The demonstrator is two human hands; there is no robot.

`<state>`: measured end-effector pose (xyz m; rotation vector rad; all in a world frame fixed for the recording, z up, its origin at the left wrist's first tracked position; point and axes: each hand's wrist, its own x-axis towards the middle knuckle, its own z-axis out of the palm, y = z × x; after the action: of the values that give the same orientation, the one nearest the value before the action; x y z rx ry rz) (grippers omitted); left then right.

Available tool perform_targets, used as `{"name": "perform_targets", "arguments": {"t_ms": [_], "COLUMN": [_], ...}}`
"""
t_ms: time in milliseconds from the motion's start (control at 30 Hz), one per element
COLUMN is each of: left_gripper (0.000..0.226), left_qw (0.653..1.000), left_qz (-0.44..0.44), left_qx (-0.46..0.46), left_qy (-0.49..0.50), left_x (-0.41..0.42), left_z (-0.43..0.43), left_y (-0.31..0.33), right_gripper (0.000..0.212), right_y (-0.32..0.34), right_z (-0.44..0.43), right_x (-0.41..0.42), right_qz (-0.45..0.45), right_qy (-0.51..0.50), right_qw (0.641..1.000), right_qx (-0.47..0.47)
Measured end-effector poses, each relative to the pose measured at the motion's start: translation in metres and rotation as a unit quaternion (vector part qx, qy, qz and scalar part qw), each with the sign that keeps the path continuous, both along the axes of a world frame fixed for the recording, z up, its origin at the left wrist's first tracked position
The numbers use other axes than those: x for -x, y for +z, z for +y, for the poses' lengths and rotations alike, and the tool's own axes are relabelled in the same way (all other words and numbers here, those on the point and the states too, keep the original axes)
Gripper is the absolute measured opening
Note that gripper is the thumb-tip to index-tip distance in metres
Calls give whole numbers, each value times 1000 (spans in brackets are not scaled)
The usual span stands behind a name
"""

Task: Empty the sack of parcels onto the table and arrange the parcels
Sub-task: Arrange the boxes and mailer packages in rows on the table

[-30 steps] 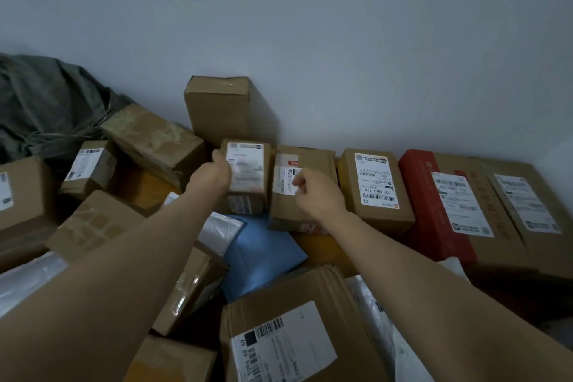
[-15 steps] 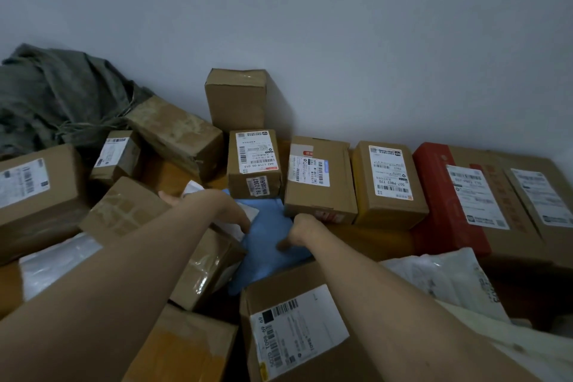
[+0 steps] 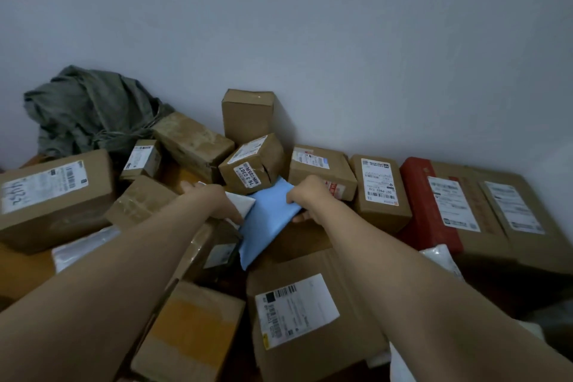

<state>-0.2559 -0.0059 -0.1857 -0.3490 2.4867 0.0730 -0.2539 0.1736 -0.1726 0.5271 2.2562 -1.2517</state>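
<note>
A blue soft mailer point(image 3: 263, 223) is lifted at an angle in the middle of the pile, and my right hand point(image 3: 307, 198) grips its upper right edge. My left hand point(image 3: 217, 200) holds a white poly bag point(image 3: 240, 205) next to the mailer's left side. A small labelled carton point(image 3: 251, 164) sits tipped on the mailer's top corner. Brown cartons point(image 3: 321, 169) point(image 3: 381, 192) and a red-ended box point(image 3: 434, 205) stand in a row by the wall. The grey-green sack point(image 3: 90, 112) lies crumpled at the back left.
Loose cartons crowd the left point(image 3: 52, 198) and front point(image 3: 304, 316), with a tape-wrapped one point(image 3: 189, 332) at the near edge. White poly bags lie at the left point(image 3: 83, 248) and right point(image 3: 440, 260). A tall carton point(image 3: 248, 115) leans on the wall.
Both hands left the row of cartons, dropped to the blue mailer and white bag, and lifted them. The small labelled carton has tipped over onto its corner.
</note>
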Motion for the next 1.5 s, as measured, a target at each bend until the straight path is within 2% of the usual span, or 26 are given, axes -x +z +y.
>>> {"name": "perform_targets", "arguments": {"t_ms": [67, 133, 233, 300, 333, 367, 400, 467, 533, 600, 667, 733, 800, 867, 900, 967, 1067, 1133, 1200, 1267, 1300, 1367, 1500], "left_gripper": [91, 85, 80, 77, 70, 70, 81, 110, 155, 140, 127, 126, 128, 129, 129, 130, 130, 128, 114, 90, 79, 60, 39], "left_qw": [999, 998, 995, 992, 991, 991, 988, 981, 964, 956, 955, 959, 954, 949, 944, 937, 931, 939, 966, 968, 961, 941, 899], "left_qz": [13, 24, 39, 56, 47, -5, -39, -20, 30, 47, 69, 81, 85, 91, 97, 111, 115, 118, 159, 235, 264, 280, 219], "left_qx": [-31, -53, -66, -54, -42, -56, -64, -71, -58, -76, -74, -66, -75, -87, -95, -115, -134, -109, -34, -28, -64, -177, -324], "left_qy": [17, 28, 58, 101, 120, 123, 138, 178, 257, 281, 278, 265, 278, 289, 300, 312, 320, 304, 200, 84, 56, 67, 198], "left_x": [-5, -14, -29, -31, -29, -31, -26, -5, -16, -46, -51, -49, -44, -39, -35, -29, -19, -13, -8, 5, 12, 27, 48], "left_z": [-1, -2, -1, 6, 3, -8, -20, -31, -20, -6, -1, -6, -20, -31, -37, -43, -56, -61, -61, -57, -53, -43, -24], "left_y": [1, 2, 3, -3, -15, -28, -47, -85, -68, -24, -8, -7, -13, -19, -21, -21, -28, -31, -34, -36, -35, -36, -44], "right_gripper": [10, 13, 6, 12, 20, 27, 32, 34, 28, 25, 36, 35, 25, 20, 22, 33, 54, 68, 75, 78, 79, 79, 81], "right_y": [24, 50, 83, 99, 105, 108, 106, 90, 71, 60, 57, 53, 42, 23, 15, -2, -27, -41, -51, -60, -63, -65, -66], "right_z": [3, 8, 12, 11, 9, 6, 3, -6, -15, -20, -24, -32, -43, -56, -65, -78, -98, -107, -109, -109, -108, -105, -87], "right_x": [-2, -5, -12, -21, -31, -40, -48, -61, -66, -63, -52, -35, -15, 3, 11, 24, 44, 56, 64, 72, 74, 73, 69], "right_qz": [27, 54, 120, 129, 112, 79, 31, -77, -135, -163, -207, -209, -105, 66, 133, 210, 200, 173, 162, 151, 149, 156, 157], "right_qy": [25, 74, 208, 302, 357, 410, 449, 504, 548, 567, 555, 540, 499, 430, 392, 350, 363, 342, 296, 265, 263, 269, 253], "right_qw": [999, 993, 950, 914, 893, 872, 857, 827, 790, 773, 777, 790, 832, 868, 877, 879, 860, 872, 901, 922, 926, 923, 935], "right_qx": [-21, -71, -202, -237, -249, -255, -250, -237, -240, -234, -212, -202, -220, -240, -242, -248, -300, -305, -274, -236, -228, -224, -191]}}
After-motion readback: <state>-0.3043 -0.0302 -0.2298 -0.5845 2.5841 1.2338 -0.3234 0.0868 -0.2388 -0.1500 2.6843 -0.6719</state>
